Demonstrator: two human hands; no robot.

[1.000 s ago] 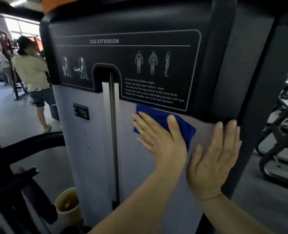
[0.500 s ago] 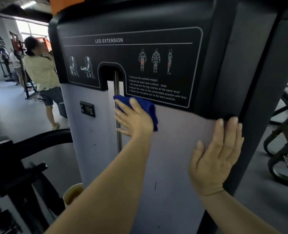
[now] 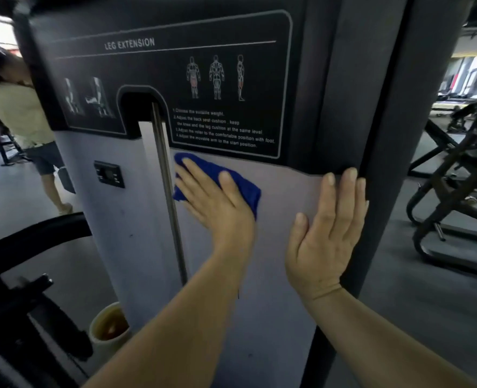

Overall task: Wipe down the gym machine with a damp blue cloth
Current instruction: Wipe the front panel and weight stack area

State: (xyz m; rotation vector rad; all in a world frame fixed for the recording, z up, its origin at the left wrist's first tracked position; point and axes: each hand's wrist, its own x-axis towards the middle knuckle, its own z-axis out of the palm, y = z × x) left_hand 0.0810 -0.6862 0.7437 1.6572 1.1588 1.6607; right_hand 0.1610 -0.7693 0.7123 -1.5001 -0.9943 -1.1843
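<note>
- Left hand [image 3: 217,203] lies flat on the blue cloth [image 3: 240,182], fingers straight and spread, pressing it against the grey panel [image 3: 273,247] of the gym machine [image 3: 343,79]; no curled grip, palm open on the fabric.
- Cloth sits just below the black instruction placard [image 3: 175,65], right beside the vertical metal rod [image 3: 167,191]; its left edge is near the rod, and whether they touch can't be told.
- Right hand [image 3: 326,233] is flat on the same grey panel, fingers straight, fingertips reaching the lower edge of the black trim by the dark side column [image 3: 385,135]. Grip open, holding nothing.
- The two hands are near each other but apart, bare panel between them.
- Placard reads "LEG EXTENSION", with muscle diagrams and numbered instruction lines.
- Small black display unit [image 3: 109,174] is mounted on the panel left of the rod.
- Pale cup [image 3: 107,329] with brownish contents stands low down, left of the machine's base.
- Another person [image 3: 16,107] in a light top and dark shorts stands in the background at left.
- More black gym equipment [image 3: 455,177] at right, on dark floor.
</note>
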